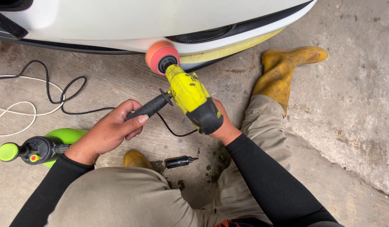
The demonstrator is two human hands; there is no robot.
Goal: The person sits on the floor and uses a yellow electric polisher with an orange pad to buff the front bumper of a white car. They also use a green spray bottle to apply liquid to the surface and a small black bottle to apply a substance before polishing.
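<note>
A yellow and black power drill [190,96] carries an orange foam polishing pad [161,56] that presses against the lower edge of a white car bumper [131,21]. My right hand [223,126] grips the drill's rear handle, mostly hidden behind the drill body. My left hand [112,130] wraps around the black side handle [151,107] sticking out to the left. A strip of yellow masking tape [228,49] runs along the bumper's lower lip, just right of the pad.
A green pump sprayer [39,147] with a black top lies at the left by my knee. Black [64,94] and white [18,107] cords loop over the concrete floor. A small black tool [180,161] lies between my legs. My yellow rubber boot [283,71] rests at the right.
</note>
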